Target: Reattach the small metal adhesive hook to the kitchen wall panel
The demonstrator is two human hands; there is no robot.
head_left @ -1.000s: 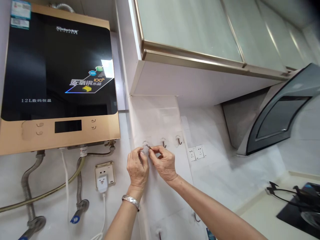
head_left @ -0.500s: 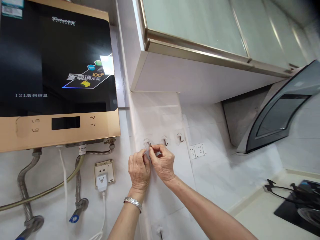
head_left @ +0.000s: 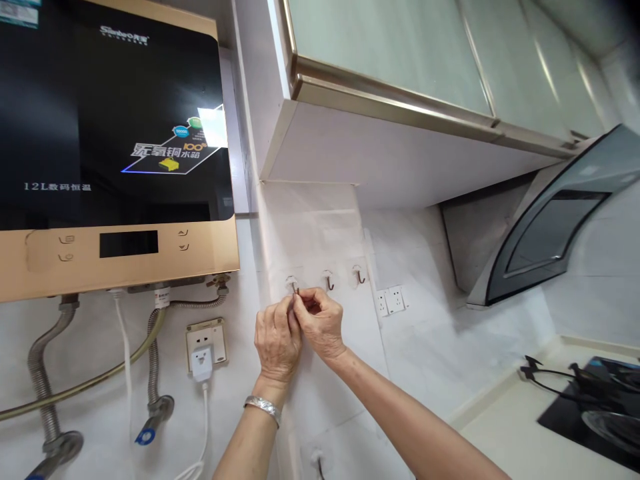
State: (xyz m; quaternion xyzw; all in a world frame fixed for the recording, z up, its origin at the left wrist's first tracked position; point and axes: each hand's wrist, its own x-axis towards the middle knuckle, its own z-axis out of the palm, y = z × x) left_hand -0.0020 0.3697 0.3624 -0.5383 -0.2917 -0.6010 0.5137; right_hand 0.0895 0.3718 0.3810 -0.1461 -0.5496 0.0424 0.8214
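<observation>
Both my hands are raised to the white tiled wall, fingertips meeting just under the leftmost of three small adhesive wall hooks (head_left: 293, 285). My left hand (head_left: 277, 340), with a silver bangle at the wrist, pinches upward at the hook's metal prong. My right hand (head_left: 320, 323) is curled in a pinch beside it, fingers pressed together at the same spot; what they grip is too small to make out. The middle hook (head_left: 329, 279) and the right hook (head_left: 358, 275) hang bare on the wall.
A gold and black water heater (head_left: 115, 153) hangs at the left with pipes below and a plugged wall socket (head_left: 206, 343). Overhead is a glass-door cabinet (head_left: 400, 67). A double socket (head_left: 391, 301), a range hood (head_left: 550, 233) and a gas hob (head_left: 590, 407) lie to the right.
My two hands have closed together under the left hook, the right hand's fingers curling tighter against the left. The view has shifted slightly.
</observation>
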